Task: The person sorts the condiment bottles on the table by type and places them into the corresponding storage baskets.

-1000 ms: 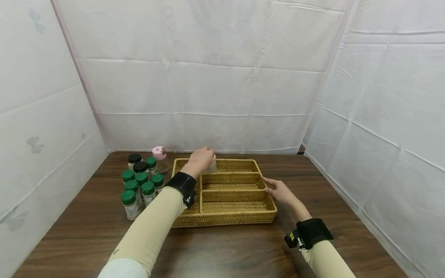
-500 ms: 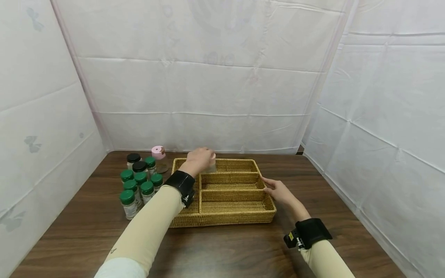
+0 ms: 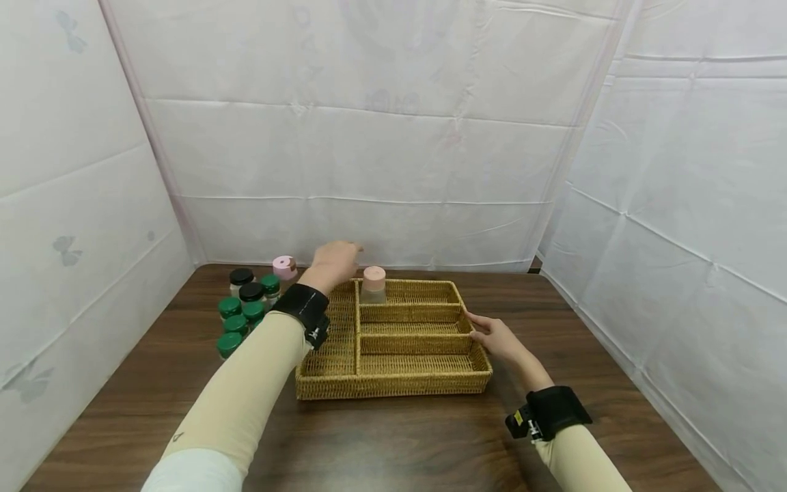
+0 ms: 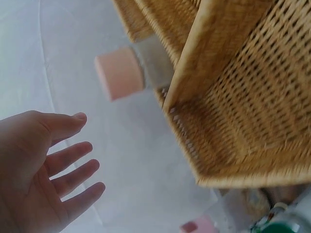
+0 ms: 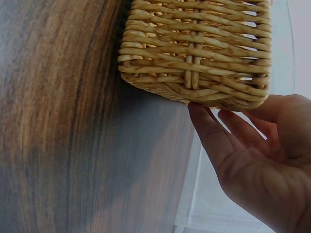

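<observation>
The left hand (image 3: 335, 261) hovers with fingers spread and empty, just left of the pink-capped jar (image 3: 373, 285) and above the wicker tray's (image 3: 393, 386) far-left corner. The right hand (image 3: 494, 337) rests with straight fingers against the tray's right rim. A careless sweep of the left hand could likely clip the jar and tip it, since it stands tall and narrow. The jar is upright in the tray's far compartment, at its left end, with a frosted body and a flat pale-pink lid.
</observation>
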Tool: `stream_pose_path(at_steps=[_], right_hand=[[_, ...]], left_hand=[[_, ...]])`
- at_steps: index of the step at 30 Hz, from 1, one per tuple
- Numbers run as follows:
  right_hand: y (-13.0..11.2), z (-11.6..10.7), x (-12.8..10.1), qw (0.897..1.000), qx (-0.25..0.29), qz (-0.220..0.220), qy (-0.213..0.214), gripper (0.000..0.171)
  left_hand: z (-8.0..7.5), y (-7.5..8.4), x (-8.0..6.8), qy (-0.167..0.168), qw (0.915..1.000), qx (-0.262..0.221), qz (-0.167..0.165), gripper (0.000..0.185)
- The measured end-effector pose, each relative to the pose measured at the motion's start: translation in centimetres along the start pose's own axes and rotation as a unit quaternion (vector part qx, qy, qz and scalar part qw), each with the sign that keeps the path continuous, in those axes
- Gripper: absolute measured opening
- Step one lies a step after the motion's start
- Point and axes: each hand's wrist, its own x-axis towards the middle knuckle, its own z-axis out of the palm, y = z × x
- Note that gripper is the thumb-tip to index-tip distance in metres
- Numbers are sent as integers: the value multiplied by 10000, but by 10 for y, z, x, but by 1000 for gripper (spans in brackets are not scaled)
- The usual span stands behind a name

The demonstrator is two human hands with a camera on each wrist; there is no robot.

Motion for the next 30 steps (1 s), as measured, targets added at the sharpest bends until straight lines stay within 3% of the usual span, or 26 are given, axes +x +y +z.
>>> stream_pose_path(at_steps=[17,30], right_hand=[[1,-1,-7,10000,-36,60,61,52],[6,1,-7,9999,78,65,43,53]], left_hand=[[-44,-51,-3,63,9994,-14,-343,48],[-43,-79,-6,-47,9986,55,-515,44]])
